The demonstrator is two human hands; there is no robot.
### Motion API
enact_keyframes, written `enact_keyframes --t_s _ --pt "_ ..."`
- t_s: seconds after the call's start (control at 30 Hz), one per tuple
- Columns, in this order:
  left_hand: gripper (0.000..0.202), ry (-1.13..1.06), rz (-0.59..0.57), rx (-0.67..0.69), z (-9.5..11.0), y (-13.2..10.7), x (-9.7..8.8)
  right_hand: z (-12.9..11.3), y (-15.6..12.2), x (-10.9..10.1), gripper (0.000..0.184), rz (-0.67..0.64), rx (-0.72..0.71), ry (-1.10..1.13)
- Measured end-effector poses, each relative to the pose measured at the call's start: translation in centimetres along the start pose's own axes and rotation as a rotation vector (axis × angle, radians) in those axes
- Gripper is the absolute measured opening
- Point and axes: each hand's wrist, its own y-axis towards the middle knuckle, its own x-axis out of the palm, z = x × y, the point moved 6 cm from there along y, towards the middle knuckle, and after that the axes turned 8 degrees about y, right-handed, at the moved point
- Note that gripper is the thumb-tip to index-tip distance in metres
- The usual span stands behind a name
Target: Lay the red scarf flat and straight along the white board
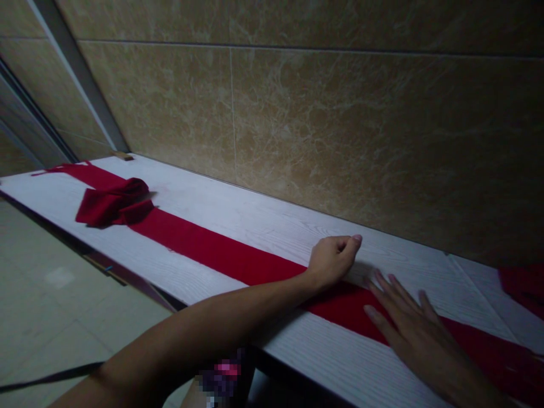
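Note:
A long strip of red cloth (199, 241) lies lengthwise along a white wood-grain table. Toward its far left end the cloth is bunched into a loose folded heap (114, 204), with frayed strands beyond it. My left hand (334, 260) is closed in a fist over the strip, its thumb toward the wall, and nothing shows in it. To the right, my right hand (410, 326) is spread palm down over the same strip, fingers apart. Whether its palm presses the cloth cannot be seen.
The white table (238, 209) runs along a brown marbled tile wall (297, 124). A small wooden block (122, 155) sits at the far left corner. More red cloth (522, 286) lies at the right edge. Tiled floor (55, 294) shows below the table's left side.

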Motion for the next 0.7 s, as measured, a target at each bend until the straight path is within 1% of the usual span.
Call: enact_keyframes --t_s 0.07,0.13,0.23,0.3,0.37,0.47,0.6,0.67,0.7 --pt "0.06 -0.006 0.005 -0.006 -0.1 0.0 0.0 -3.9 1.6 0.1 0.068 -0.045 -0.015 0.037" --pt "0.059 -0.011 0.009 -0.013 -0.2 0.1 0.0 -6.5 2.9 -0.1 0.074 -0.1 -0.02 0.097" --pt "0.059 -0.023 0.014 -0.01 -0.1 0.1 0.0 -8.9 3.9 -0.4 0.075 -0.183 -0.027 0.16" --pt "0.059 -0.03 0.02 -0.007 0.0 0.0 -0.1 -9.5 4.2 -0.4 0.074 -0.215 -0.03 0.175" --pt "0.059 -0.027 0.02 -0.009 0.0 0.0 -0.1 -9.3 4.1 -0.1 0.074 -0.212 -0.025 0.171" --pt "0.059 -0.013 0.013 -0.013 0.0 0.1 0.0 -7.9 3.3 0.4 0.073 -0.169 -0.031 0.141" --pt "0.059 -0.022 0.011 -0.006 0.0 0.1 0.0 -4.4 1.3 0.7 0.067 -0.068 -0.068 0.058" --pt "0.058 -0.03 0.012 0.001 0.0 0.1 -0.1 -2.2 -0.3 0.6 0.061 -0.012 -0.107 0.017" --pt "0.058 -0.032 0.013 0.002 0.0 0.1 -0.1 -1.0 -1.2 0.3 0.057 0.041 -0.132 -0.004"
